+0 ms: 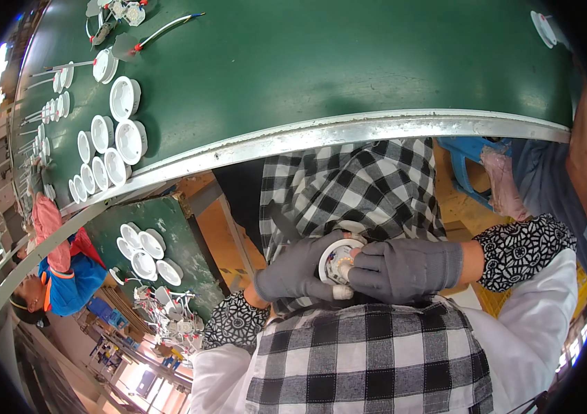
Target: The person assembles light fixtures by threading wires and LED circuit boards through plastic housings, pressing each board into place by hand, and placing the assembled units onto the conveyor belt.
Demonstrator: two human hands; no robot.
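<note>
My left hand (300, 268), in a grey glove with bare fingertips, is closed around a white round downlight housing (323, 263) over my lap. The open face of the housing is turned up. My right hand (404, 270), gloved the same way, has its fingers bent into the housing at a small pale part (341, 263) inside. That part is largely covered by the fingers, so its exact kind is hard to make out. Both hands are touching the same housing.
A green worktable (349, 62) with a metal edge (376, 127) runs across in front of me. White housings (130, 141) stand in rows at its left. More housings (143, 263) and wired parts (169, 314) lie on a lower green board. A co-worker (72, 276) is at left, another person's arm (581, 152) at right.
</note>
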